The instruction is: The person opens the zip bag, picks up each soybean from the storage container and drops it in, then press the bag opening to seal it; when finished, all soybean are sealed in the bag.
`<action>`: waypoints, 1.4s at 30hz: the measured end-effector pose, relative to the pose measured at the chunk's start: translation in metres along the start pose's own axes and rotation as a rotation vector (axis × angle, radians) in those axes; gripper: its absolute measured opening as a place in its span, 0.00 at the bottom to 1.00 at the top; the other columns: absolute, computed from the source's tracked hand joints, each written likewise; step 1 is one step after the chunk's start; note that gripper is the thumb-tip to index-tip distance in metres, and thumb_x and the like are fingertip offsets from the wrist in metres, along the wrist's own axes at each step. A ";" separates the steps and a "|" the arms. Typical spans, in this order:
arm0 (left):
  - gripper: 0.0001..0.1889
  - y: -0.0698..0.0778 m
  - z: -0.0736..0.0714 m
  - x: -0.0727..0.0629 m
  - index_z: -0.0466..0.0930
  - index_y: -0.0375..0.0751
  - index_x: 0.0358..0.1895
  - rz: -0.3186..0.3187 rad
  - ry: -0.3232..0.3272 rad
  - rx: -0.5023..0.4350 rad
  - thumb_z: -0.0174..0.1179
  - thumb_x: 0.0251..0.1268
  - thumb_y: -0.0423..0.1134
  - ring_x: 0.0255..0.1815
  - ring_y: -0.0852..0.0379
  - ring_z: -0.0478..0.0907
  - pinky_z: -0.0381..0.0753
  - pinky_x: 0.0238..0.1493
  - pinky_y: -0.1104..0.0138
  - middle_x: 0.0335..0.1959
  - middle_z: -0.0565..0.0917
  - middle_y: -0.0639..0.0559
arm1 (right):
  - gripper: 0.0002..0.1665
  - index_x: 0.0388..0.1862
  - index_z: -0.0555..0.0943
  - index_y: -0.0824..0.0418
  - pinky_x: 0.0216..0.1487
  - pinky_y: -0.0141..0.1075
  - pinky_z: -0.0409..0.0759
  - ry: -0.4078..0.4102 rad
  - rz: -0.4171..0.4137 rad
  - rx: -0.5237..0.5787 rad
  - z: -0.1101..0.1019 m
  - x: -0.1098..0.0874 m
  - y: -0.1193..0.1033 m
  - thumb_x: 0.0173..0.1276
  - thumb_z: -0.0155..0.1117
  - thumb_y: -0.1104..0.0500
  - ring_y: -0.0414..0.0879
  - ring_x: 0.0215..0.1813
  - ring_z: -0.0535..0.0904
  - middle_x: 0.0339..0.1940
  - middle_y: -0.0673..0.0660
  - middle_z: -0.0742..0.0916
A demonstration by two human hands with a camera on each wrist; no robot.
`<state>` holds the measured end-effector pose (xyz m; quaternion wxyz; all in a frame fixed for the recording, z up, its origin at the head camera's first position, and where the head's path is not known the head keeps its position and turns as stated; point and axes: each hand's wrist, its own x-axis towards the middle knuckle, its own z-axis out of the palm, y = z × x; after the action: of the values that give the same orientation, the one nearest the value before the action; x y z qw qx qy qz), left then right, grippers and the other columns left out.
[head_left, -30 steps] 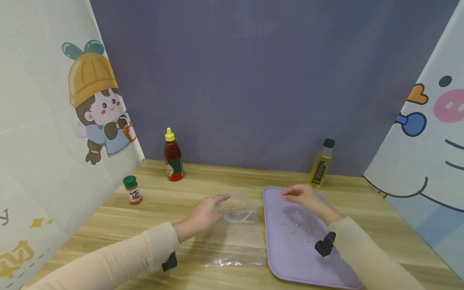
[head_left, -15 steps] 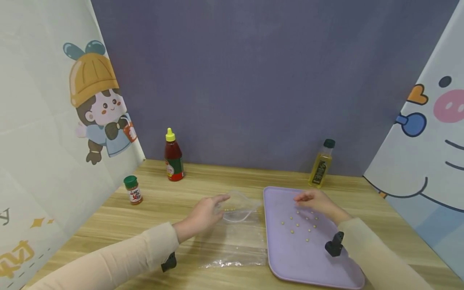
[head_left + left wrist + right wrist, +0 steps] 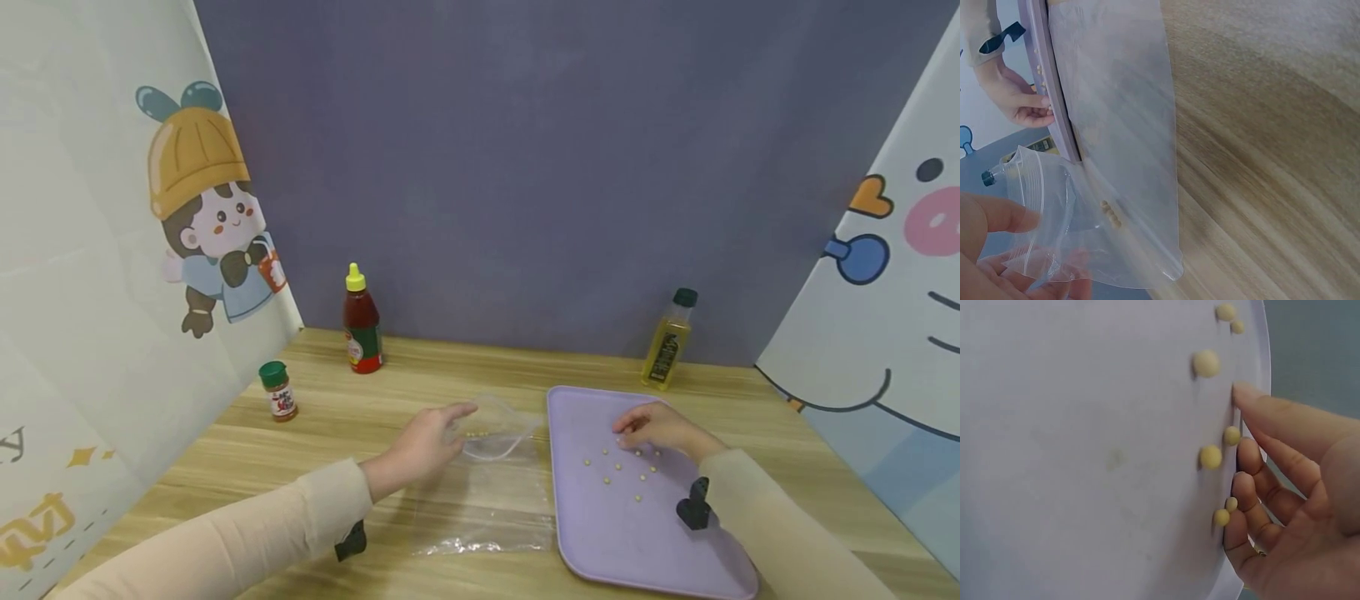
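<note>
My left hand [image 3: 420,446] grips the mouth edge of a clear zip bag [image 3: 487,508], thumb on one side and fingers behind the film in the left wrist view. The bag lies flat with its mouth gaping, and several soybeans [image 3: 1111,215] sit inside near the opening. My right hand [image 3: 663,431] is down at the purple tray [image 3: 600,537], where thumb and index finger pinch a small pale soybean [image 3: 1050,107]; the fingers hide it in the right wrist view. Several loose soybeans [image 3: 1210,457] are scattered on the tray beside the other, bent fingers.
A red sauce bottle [image 3: 363,329] with a yellow nozzle and a green-capped spice jar [image 3: 281,396] stand at the left. Behind the tray is an oil bottle [image 3: 667,343]. A dark blue backdrop [image 3: 480,167] closes off the rear of the wooden table [image 3: 337,533].
My right hand has moved right and slightly down over the tray, and its fingertips have reached a soybean. My left hand has stayed at the bag's mouth.
</note>
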<state>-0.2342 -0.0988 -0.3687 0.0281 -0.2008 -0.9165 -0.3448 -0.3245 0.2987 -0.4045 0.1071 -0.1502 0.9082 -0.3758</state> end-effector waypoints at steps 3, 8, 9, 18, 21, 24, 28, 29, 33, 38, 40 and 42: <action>0.30 0.001 0.000 0.001 0.70 0.40 0.67 -0.004 -0.004 -0.005 0.60 0.58 0.26 0.11 0.65 0.61 0.65 0.11 0.78 0.60 0.78 0.34 | 0.15 0.39 0.85 0.64 0.36 0.32 0.75 0.015 0.035 -0.001 0.002 0.000 -0.003 0.54 0.75 0.58 0.41 0.36 0.75 0.32 0.51 0.84; 0.30 0.001 0.000 0.001 0.69 0.41 0.67 -0.013 -0.005 -0.008 0.59 0.58 0.26 0.10 0.66 0.60 0.65 0.10 0.78 0.61 0.77 0.34 | 0.12 0.37 0.85 0.65 0.35 0.35 0.75 0.035 0.067 -0.053 0.003 -0.003 -0.009 0.57 0.73 0.59 0.43 0.36 0.75 0.34 0.54 0.86; 0.30 0.001 0.001 0.001 0.70 0.41 0.67 -0.013 -0.006 -0.008 0.59 0.58 0.26 0.10 0.66 0.60 0.65 0.10 0.78 0.61 0.77 0.35 | 0.11 0.37 0.85 0.64 0.36 0.35 0.75 0.043 0.076 -0.064 0.003 -0.003 -0.009 0.58 0.73 0.59 0.43 0.37 0.76 0.35 0.54 0.87; 0.30 0.001 0.001 -0.001 0.69 0.41 0.68 -0.011 -0.009 -0.013 0.60 0.58 0.27 0.11 0.66 0.61 0.66 0.11 0.78 0.62 0.77 0.35 | 0.12 0.43 0.85 0.67 0.38 0.35 0.79 0.138 0.079 -0.061 -0.002 -0.006 -0.005 0.64 0.66 0.60 0.42 0.37 0.79 0.38 0.58 0.88; 0.30 0.001 0.001 -0.001 0.69 0.40 0.67 -0.014 -0.009 -0.024 0.59 0.58 0.26 0.11 0.65 0.61 0.65 0.11 0.78 0.62 0.76 0.34 | 0.13 0.44 0.84 0.69 0.38 0.35 0.79 0.154 0.094 -0.011 -0.004 -0.008 -0.007 0.64 0.67 0.60 0.43 0.36 0.80 0.37 0.58 0.89; 0.30 0.001 0.001 -0.001 0.70 0.40 0.67 -0.012 -0.004 -0.024 0.59 0.58 0.26 0.15 0.59 0.70 0.68 0.12 0.76 0.62 0.77 0.34 | 0.15 0.45 0.83 0.70 0.38 0.35 0.81 0.169 0.091 0.032 -0.006 -0.008 -0.009 0.63 0.67 0.61 0.42 0.37 0.81 0.39 0.59 0.89; 0.30 -0.001 0.001 0.001 0.70 0.40 0.67 -0.011 -0.003 -0.011 0.60 0.58 0.27 0.43 0.44 0.83 0.74 0.18 0.72 0.62 0.77 0.36 | 0.19 0.48 0.80 0.76 0.40 0.36 0.84 0.175 0.028 0.098 -0.007 -0.009 -0.016 0.64 0.67 0.62 0.41 0.38 0.85 0.42 0.64 0.89; 0.30 -0.001 0.001 0.001 0.70 0.41 0.67 -0.009 -0.003 -0.007 0.60 0.58 0.27 0.50 0.41 0.81 0.75 0.20 0.72 0.62 0.77 0.37 | 0.20 0.49 0.80 0.76 0.42 0.36 0.84 0.172 0.005 0.106 -0.007 -0.009 -0.019 0.64 0.66 0.62 0.40 0.39 0.85 0.43 0.66 0.89; 0.30 -0.001 0.001 0.001 0.70 0.40 0.66 -0.005 -0.004 -0.003 0.60 0.58 0.27 0.56 0.40 0.79 0.76 0.22 0.71 0.62 0.77 0.37 | 0.22 0.51 0.79 0.75 0.48 0.39 0.84 0.179 -0.042 0.121 -0.004 -0.012 -0.033 0.65 0.66 0.59 0.40 0.42 0.86 0.45 0.64 0.88; 0.29 -0.002 0.001 0.002 0.71 0.40 0.66 0.004 -0.001 0.004 0.60 0.58 0.27 0.48 0.46 0.81 0.75 0.21 0.70 0.62 0.77 0.38 | 0.22 0.51 0.82 0.67 0.55 0.46 0.81 0.188 -0.080 0.106 0.004 -0.012 -0.052 0.65 0.67 0.53 0.41 0.44 0.85 0.44 0.60 0.89; 0.29 -0.001 0.001 0.002 0.71 0.41 0.66 0.005 -0.002 0.006 0.60 0.58 0.27 0.45 0.48 0.81 0.75 0.20 0.70 0.62 0.77 0.38 | 0.20 0.50 0.83 0.65 0.55 0.49 0.80 0.181 -0.104 0.118 0.009 -0.011 -0.060 0.65 0.67 0.52 0.42 0.44 0.85 0.43 0.59 0.89; 0.29 -0.001 0.001 0.002 0.71 0.41 0.66 0.004 -0.003 0.007 0.60 0.58 0.27 0.46 0.47 0.81 0.75 0.20 0.70 0.62 0.77 0.38 | 0.19 0.48 0.83 0.64 0.53 0.48 0.81 0.171 -0.140 0.129 0.014 -0.010 -0.069 0.64 0.68 0.53 0.42 0.43 0.85 0.41 0.59 0.89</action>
<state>-0.2362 -0.0984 -0.3700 0.0280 -0.2032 -0.9173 -0.3414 -0.2974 0.2467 -0.3638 0.0122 -0.1735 0.8753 -0.4513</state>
